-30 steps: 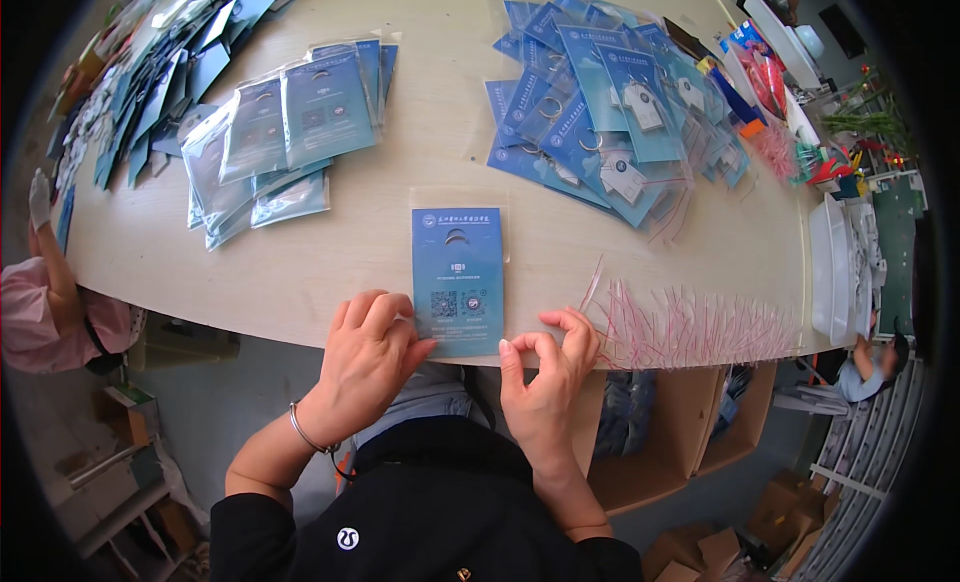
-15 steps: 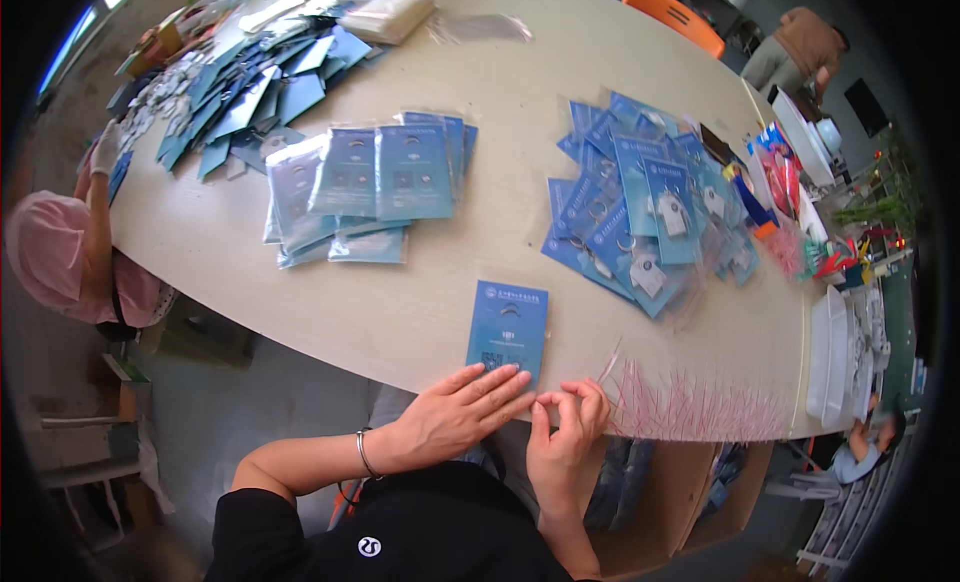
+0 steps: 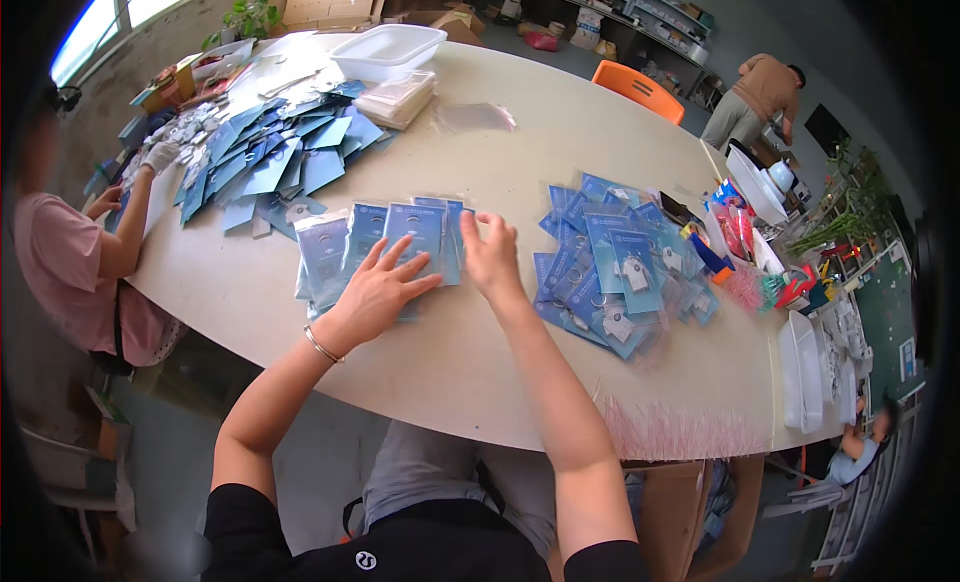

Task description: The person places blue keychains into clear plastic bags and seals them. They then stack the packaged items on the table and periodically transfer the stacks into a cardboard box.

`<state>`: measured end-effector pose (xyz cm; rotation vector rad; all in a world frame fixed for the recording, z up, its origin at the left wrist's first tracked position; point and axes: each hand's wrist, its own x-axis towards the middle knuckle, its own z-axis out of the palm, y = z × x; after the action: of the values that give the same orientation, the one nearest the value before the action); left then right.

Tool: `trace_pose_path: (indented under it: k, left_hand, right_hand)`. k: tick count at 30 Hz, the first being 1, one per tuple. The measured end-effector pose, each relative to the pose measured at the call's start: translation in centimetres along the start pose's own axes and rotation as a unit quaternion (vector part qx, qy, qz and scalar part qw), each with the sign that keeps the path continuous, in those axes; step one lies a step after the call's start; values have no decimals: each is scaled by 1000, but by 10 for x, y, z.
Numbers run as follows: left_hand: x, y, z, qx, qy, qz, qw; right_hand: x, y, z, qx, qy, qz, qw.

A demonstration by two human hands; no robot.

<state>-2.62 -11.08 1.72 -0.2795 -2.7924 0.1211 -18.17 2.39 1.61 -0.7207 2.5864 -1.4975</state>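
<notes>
- A neat stack of bagged blue cards [image 3: 325, 254] lies on the desk [image 3: 440, 377], a bit left of its middle and in from the near edge.
- The left hand [image 3: 375, 294] is over the front of this stack, palm down, with its fingers spread apart. It seems to touch the top bags, but I cannot tell how hard it presses.
- The right hand [image 3: 492, 257] is at the right side of the stack. Its thumb and fingers are apart, and I see nothing between them.
- The bags look shiny and slick, and they overlap. If the left hand pushes to one side, the top ones could slide off or fan out.
- If the right hand bumps the side of the stack, the cards there could get crooked.
- To the right is a messy pile of bagged cards with key rings [image 3: 615, 267]. The right forearm is near it, so a wide swing could knock the pile and mix things up.
- Thin pink strands [image 3: 690, 432] lie along the near edge, toward the right corner. The right arm is close by, so a sleeve or elbow could brush some onto the floor.
</notes>
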Motion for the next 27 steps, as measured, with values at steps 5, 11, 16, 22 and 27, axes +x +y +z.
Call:
trace_pose_path:
  k: [5, 11, 16, 22, 27]
  left_hand:
    - [-59, -33, 14, -210, 242, -353, 879]
    - [-102, -106, 24, -730, 83, -470, 489]
    - [-68, -47, 3, -777, -17, -445, 444]
    - [-47, 43, 1, -743, 9, -428, 515]
    - [-56, 94, -5, -741, 70, -372, 555]
  right_hand:
    - [20, -14, 62, -269, -95, 77, 955]
    - [-26, -31, 82, -205, -143, -14, 968]
    - [-72, -15, 66, -144, -118, -41, 982]
    - [-126, 1, 18, -65, 79, 60, 993]
    - [-144, 20, -21, -10, 33, 60, 998]
